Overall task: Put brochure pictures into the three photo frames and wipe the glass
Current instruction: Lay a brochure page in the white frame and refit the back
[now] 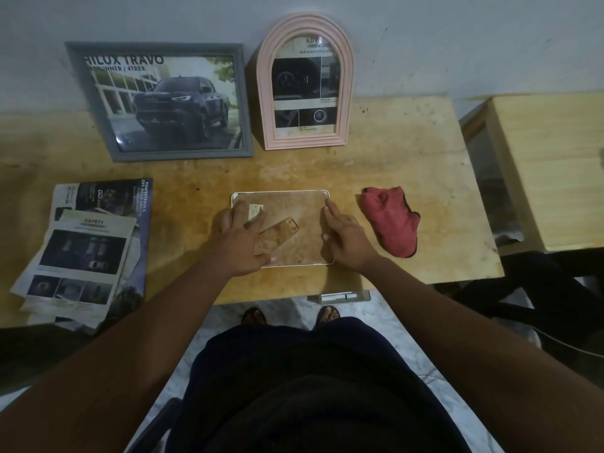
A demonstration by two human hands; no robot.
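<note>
A worn, yellowish wooden table (408, 165) stands pushed against the wall (457, 44), its top stained and scuffed. At the back left a grey frame (157, 99) stands on it, leaning on the wall, with a picture of a dark pickup truck inside. Just to its right a pink arched frame (305, 83) leans the same way, also filled. Toward the front, in the middle, a white-edged frame (294, 204) lies face down, brown backing up. A crumpled red cloth (390, 220) lies near its right side, not touching it. Loose brochure pages (85, 253) are heaped at the left end.
</note>
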